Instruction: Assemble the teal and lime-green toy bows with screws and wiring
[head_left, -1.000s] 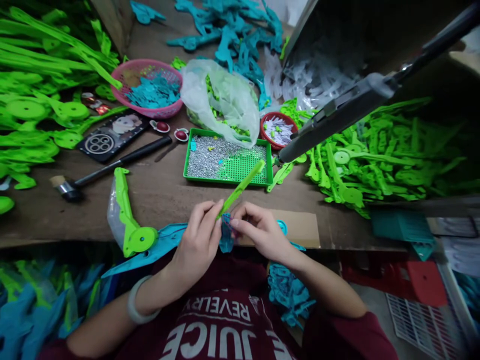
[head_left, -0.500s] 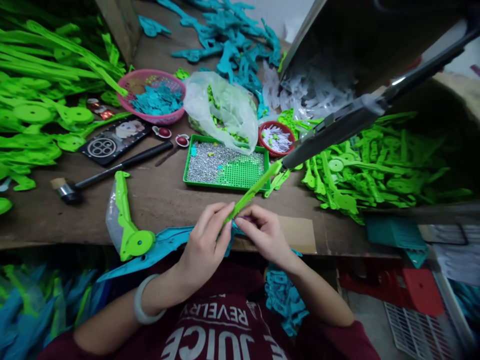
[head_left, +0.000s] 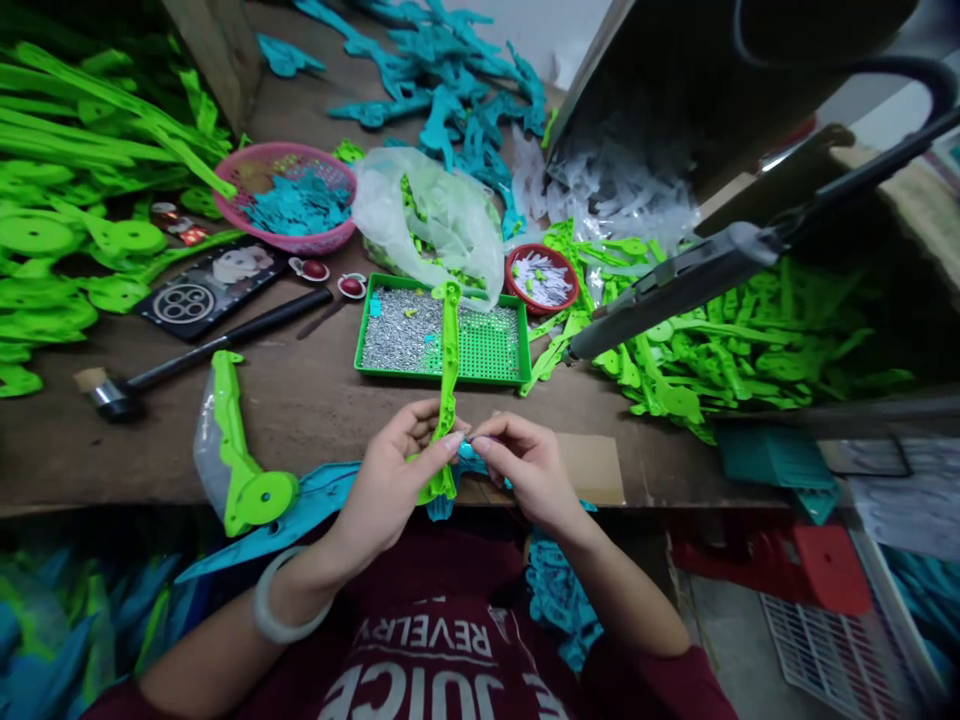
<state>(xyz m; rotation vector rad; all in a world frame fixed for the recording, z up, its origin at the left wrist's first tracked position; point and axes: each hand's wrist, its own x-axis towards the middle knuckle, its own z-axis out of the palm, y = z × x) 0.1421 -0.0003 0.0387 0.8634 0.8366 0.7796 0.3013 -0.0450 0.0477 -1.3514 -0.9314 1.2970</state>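
My left hand (head_left: 397, 470) is closed around the lower end of a long green plastic arm (head_left: 450, 345), which stands nearly upright with its ribbed side showing. Its thumb presses on the part near a small blue piece (head_left: 466, 455). Beside it, my right hand (head_left: 525, 462) is closed in a pinch at that blue piece; what its fingertips hold is too small to make out. Under my left wrist lies a blue plastic wing-shaped part (head_left: 319, 497), with a green elbow-shaped piece (head_left: 259, 497) with a round disc on its left end. A grey power screwdriver (head_left: 667, 285) hangs to the right.
A green tray of screws (head_left: 405, 335) stands ahead, near a red basket (head_left: 544, 280), a pink basket (head_left: 341, 235) and a plastic bag (head_left: 427, 215). A hammer (head_left: 217, 345) lies left. Green parts (head_left: 720, 350) are heaped right, more at left; blue parts (head_left: 450, 90) lie behind.
The green arm has swung away from the screwdriver tip to near upright, turning its ribbed side to me. My left hand has turned with it. My right hand stays in a pinch close by.
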